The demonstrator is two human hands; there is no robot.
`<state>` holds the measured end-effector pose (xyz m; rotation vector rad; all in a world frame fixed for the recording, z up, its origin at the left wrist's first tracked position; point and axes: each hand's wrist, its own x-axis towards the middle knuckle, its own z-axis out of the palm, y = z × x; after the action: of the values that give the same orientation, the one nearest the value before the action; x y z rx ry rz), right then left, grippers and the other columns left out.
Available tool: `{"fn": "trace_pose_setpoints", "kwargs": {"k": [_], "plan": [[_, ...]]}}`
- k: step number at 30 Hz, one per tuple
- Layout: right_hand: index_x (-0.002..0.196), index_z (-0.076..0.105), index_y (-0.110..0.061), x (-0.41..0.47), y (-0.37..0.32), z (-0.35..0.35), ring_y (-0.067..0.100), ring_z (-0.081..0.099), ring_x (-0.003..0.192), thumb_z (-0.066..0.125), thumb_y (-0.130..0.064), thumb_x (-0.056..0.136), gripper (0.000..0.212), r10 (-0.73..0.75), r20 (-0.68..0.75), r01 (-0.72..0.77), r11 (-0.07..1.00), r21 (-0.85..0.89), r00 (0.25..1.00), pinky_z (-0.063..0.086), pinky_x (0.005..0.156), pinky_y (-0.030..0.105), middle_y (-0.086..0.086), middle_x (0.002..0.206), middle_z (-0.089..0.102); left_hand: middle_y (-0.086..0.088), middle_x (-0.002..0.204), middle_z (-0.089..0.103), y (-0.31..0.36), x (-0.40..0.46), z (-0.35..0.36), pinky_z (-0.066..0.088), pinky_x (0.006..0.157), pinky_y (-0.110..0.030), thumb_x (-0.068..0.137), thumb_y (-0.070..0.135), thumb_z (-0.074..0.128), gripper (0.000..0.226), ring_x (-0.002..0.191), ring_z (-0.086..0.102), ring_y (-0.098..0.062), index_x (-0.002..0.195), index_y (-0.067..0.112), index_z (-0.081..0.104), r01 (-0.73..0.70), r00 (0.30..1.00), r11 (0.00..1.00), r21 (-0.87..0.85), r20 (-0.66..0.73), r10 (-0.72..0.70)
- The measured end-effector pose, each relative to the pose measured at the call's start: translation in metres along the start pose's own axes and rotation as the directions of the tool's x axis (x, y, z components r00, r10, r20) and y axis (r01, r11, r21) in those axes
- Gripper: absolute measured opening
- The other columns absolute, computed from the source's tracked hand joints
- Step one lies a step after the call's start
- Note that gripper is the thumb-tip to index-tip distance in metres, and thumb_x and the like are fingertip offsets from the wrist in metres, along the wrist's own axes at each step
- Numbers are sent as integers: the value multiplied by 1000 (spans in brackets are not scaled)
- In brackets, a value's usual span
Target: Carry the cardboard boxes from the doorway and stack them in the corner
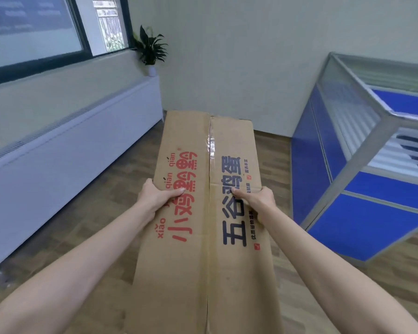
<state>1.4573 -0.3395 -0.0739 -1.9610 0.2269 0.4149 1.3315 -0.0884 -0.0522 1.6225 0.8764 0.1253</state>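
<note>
Head view: the long cardboard box (203, 208) was held up off the wood floor (101, 201), pointing at the corner w/ the plant (150, 48). The left hand (155, 195) and right hand (258, 200) gripped its two sides, thumbs on top, fingers curled under & hidden. Risk: the grip sat mid-box, so the far end could tip down and slide out, or bump the blue partition (323, 165).
</note>
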Motion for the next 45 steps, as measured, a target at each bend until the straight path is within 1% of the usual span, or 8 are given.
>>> {"fn": "trace_pose_setpoints", "kwargs": {"k": [6,13,17,25,33,41,42,45], "plan": [[113,53,-19,177,-70,-12,24,71,97,96,-56,51,84,11,-13,-11,1000,0,1000,60,88,49,3,108,72,-6,108,71,89,150,82,60,83,-52,50,40,99,90,92,73,-27,121,19,48,28,1000,999,18,-14,-28],[114,52,-20,348,-178,-4,23,70,98,92,-62,51,85,-37,3,37,997,-67,999,60,88,49,1,108,71,-6,109,70,187,305,132,58,87,-54,52,37,99,84,96,72,-28,117,20,48,38,999,999,-34,-25,-39],[115,50,-19,449,-230,26,20,71,92,92,-57,60,78,-58,43,61,995,-80,997,61,84,45,1,105,70,-7,107,70,223,410,151,58,86,-54,54,35,99,82,94,72,-28,117,20,47,50,997,996,-69,-52,-54],[113,50,-20,688,-356,115,21,73,92,94,-59,53,84,-25,93,34,995,-90,995,62,84,48,1,105,72,-8,110,69,317,668,172,58,86,-53,52,33,99,84,96,71,-27,116,19,48,69,995,992,-109,-65,-76],[114,52,-18,878,-460,151,23,74,94,96,-50,57,79,-2,113,5,999,-32,994,61,88,51,4,107,73,-3,109,68,424,864,217,57,90,-52,58,33,97,82,96,69,-23,121,18,48,47,998,995,-82,-38,-50],[111,56,-20,1141,-557,195,24,76,92,97,-60,28,101,18,203,-15,1000,-15,979,61,88,51,3,104,76,-3,110,70,502,1102,292,56,91,-54,51,38,99,89,98,71,-25,122,19,49,110,990,987,-115,-81,-119],[110,56,-20,1171,-574,202,25,76,91,97,-60,28,100,12,226,-7,1000,-20,974,61,87,51,4,104,77,-3,109,70,513,1127,299,57,91,-54,50,39,99,89,97,71,-25,122,20,49,133,984,982,-132,-101,-146],[113,53,-18,1252,-635,222,25,76,88,98,-44,56,78,19,294,-6,999,-47,956,62,83,49,7,103,76,-4,110,70,551,1201,317,56,91,-56,49,39,99,91,99,70,-26,122,20,48,185,966,963,-194,-147,-215]]}}
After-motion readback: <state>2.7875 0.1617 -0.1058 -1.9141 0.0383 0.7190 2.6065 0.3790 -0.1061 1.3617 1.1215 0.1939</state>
